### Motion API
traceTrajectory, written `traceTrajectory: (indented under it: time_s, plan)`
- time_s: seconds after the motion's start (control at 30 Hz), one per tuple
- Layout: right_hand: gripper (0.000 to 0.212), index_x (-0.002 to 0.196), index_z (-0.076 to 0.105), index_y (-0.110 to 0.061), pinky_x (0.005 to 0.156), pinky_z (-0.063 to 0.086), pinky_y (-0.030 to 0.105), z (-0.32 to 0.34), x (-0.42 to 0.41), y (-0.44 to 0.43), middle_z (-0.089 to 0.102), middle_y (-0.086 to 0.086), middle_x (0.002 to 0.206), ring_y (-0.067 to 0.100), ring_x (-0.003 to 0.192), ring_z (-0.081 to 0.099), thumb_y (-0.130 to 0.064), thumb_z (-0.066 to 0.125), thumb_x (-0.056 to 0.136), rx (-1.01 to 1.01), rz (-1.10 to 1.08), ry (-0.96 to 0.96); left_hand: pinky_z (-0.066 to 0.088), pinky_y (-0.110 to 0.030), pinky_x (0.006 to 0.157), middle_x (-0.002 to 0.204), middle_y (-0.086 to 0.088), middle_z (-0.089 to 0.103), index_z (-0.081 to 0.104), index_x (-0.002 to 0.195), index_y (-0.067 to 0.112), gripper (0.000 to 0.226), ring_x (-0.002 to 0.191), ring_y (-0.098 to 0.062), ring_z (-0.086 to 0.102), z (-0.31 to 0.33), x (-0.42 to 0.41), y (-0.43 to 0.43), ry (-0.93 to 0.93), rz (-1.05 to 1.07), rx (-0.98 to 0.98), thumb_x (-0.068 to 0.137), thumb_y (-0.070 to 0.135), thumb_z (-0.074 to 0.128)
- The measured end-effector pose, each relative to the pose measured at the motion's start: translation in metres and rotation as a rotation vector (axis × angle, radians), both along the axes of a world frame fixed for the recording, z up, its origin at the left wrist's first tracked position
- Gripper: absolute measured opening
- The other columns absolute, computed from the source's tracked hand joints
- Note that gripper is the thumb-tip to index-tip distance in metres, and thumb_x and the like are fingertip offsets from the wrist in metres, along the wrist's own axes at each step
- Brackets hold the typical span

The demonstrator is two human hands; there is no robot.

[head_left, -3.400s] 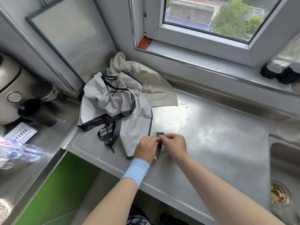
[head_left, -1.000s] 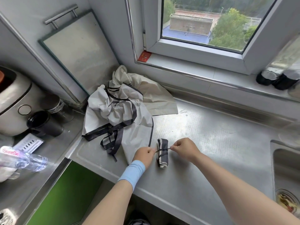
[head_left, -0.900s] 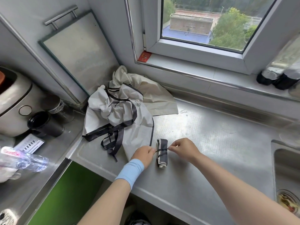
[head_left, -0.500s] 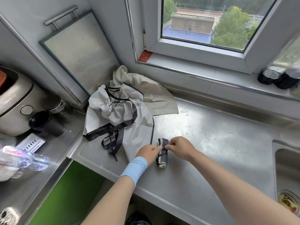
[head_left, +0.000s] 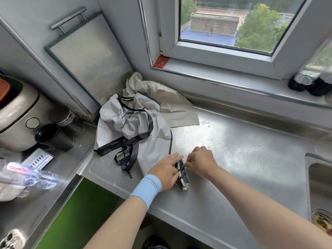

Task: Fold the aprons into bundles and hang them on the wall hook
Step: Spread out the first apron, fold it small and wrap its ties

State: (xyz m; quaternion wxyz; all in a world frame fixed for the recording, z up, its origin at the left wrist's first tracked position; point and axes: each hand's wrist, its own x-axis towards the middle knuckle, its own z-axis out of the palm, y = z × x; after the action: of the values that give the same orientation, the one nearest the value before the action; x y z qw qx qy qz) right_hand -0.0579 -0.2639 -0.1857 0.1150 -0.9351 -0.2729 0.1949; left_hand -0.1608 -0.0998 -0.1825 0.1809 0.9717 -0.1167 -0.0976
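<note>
A small rolled apron bundle (head_left: 182, 178), pale with dark straps wound around it, lies near the front edge of the steel counter (head_left: 242, 151). My left hand (head_left: 166, 170), with a blue wristband, presses against the bundle's left side and pinches a dark strap. My right hand (head_left: 201, 161) pinches the strap at the bundle's upper right. Behind them lies a crumpled grey apron (head_left: 133, 130) with loose black ties, and a beige apron (head_left: 172, 105) sits under it in the corner. No wall hook is in view.
A rice cooker (head_left: 16, 115), a black cup (head_left: 50, 137) and a glass jar (head_left: 66, 117) stand on the lower left counter, with a plastic bottle (head_left: 27, 175). A sink (head_left: 321, 184) is at the right. Dark bottles (head_left: 312, 81) stand on the windowsill. A board (head_left: 86, 56) leans on the wall.
A second ago my hands were apart, pulling the strap taut across the bundle. They have since come together over the bundle, and the strap is slack between the fingers.
</note>
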Motion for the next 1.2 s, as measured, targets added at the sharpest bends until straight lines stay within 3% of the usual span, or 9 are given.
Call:
traceTrajectory:
  time_s: [0.1, 0.23, 0.47, 0.6, 0.7, 0.87, 1.0, 1.1, 1.2]
  plan:
    - [0.023, 0.106, 0.070, -0.031, 0.093, 0.036, 0.037, 0.002, -0.012, 0.000, 0.053, -0.002, 0.121, 0.025, 0.115, 0.046, -0.037, 0.066, 0.084, 0.035, -0.005, -0.148, 0.023, -0.027, 0.114, 0.153, 0.006, 0.032, 0.075, 0.085, 0.006, 0.035, 0.141, -0.013, 0.029, -0.001, -0.004, -0.001, 0.023, 0.097, -0.027, 0.096, 0.029, 0.051]
    - [0.015, 0.098, 0.062, -0.021, 0.066, 0.041, 0.032, 0.016, -0.042, 0.003, 0.063, 0.001, 0.096, 0.026, 0.088, 0.061, -0.029, 0.055, 0.088, 0.205, -0.214, -0.041, 0.039, -0.027, 0.098, 0.148, 0.012, 0.033, 0.071, 0.075, 0.009, 0.036, 0.129, -0.008, 0.035, -0.004, -0.012, -0.013, 0.077, 0.298, -0.096, 0.094, 0.033, 0.054]
    - [0.013, 0.092, 0.075, -0.024, 0.063, 0.047, 0.034, 0.007, -0.071, -0.013, 0.057, 0.000, 0.086, 0.024, 0.076, 0.060, -0.019, 0.063, 0.088, 0.320, -0.163, -0.030, 0.028, -0.022, 0.110, 0.154, 0.003, 0.026, 0.064, 0.069, 0.016, 0.029, 0.140, -0.011, 0.016, -0.004, -0.023, -0.034, 0.107, 0.441, -0.197, 0.090, 0.030, 0.049]
    - [0.031, 0.087, 0.079, -0.026, 0.057, 0.049, 0.036, -0.004, -0.059, -0.025, 0.058, 0.002, 0.077, 0.029, 0.070, 0.056, 0.001, 0.077, 0.072, 0.371, -0.090, -0.127, 0.037, -0.032, 0.103, 0.135, 0.005, 0.049, 0.068, 0.097, 0.018, 0.029, 0.128, -0.015, 0.037, 0.004, -0.027, -0.028, 0.046, 0.427, -0.076, 0.097, 0.030, 0.041]
    - [0.028, 0.085, 0.079, -0.029, 0.057, 0.048, 0.037, -0.004, -0.050, -0.031, 0.055, 0.001, 0.075, 0.028, 0.068, 0.054, -0.005, 0.082, 0.071, 0.369, -0.048, -0.131, 0.044, -0.034, 0.089, 0.109, 0.000, 0.057, 0.053, 0.109, 0.022, 0.017, 0.106, -0.020, 0.051, 0.006, -0.023, -0.025, 0.055, 0.474, -0.076, 0.096, 0.031, 0.047]
    - [0.023, 0.098, 0.077, -0.024, 0.065, 0.050, 0.032, 0.001, -0.063, -0.035, 0.057, -0.002, 0.088, 0.025, 0.074, 0.063, -0.011, 0.063, 0.084, 0.334, -0.065, -0.046, 0.041, -0.026, 0.090, 0.110, 0.002, 0.053, 0.053, 0.115, 0.023, 0.035, 0.105, -0.016, 0.052, 0.000, -0.017, -0.028, 0.181, 0.479, -0.206, 0.085, 0.027, 0.069]
    - [0.022, 0.104, 0.077, -0.024, 0.070, 0.040, 0.017, 0.001, -0.071, -0.044, 0.057, -0.010, 0.091, 0.006, 0.076, 0.052, -0.026, 0.070, 0.084, 0.420, -0.117, -0.031, 0.044, -0.024, 0.082, 0.094, 0.004, 0.050, 0.049, 0.116, 0.026, 0.047, 0.087, -0.016, 0.053, 0.001, -0.017, -0.037, 0.209, 0.545, -0.292, 0.077, 0.033, 0.074]
    - [0.011, 0.095, 0.078, -0.021, 0.067, 0.045, 0.026, -0.004, -0.071, -0.049, 0.055, -0.007, 0.085, 0.012, 0.075, 0.055, -0.018, 0.074, 0.085, 0.420, -0.102, -0.040, 0.043, -0.022, 0.083, 0.100, 0.001, 0.054, 0.042, 0.133, 0.038, 0.068, 0.084, -0.013, 0.049, 0.003, -0.020, -0.048, 0.241, 0.516, -0.294, 0.074, 0.035, 0.075]
    - [0.010, 0.086, 0.077, -0.017, 0.066, 0.045, 0.024, -0.002, -0.069, -0.053, 0.053, -0.013, 0.083, 0.010, 0.073, 0.055, -0.009, 0.072, 0.086, 0.467, -0.126, -0.050, 0.041, -0.020, 0.087, 0.102, 0.003, 0.053, 0.050, 0.131, 0.041, 0.055, 0.089, -0.011, 0.051, 0.001, -0.020, -0.054, 0.294, 0.500, -0.356, 0.079, 0.037, 0.070]
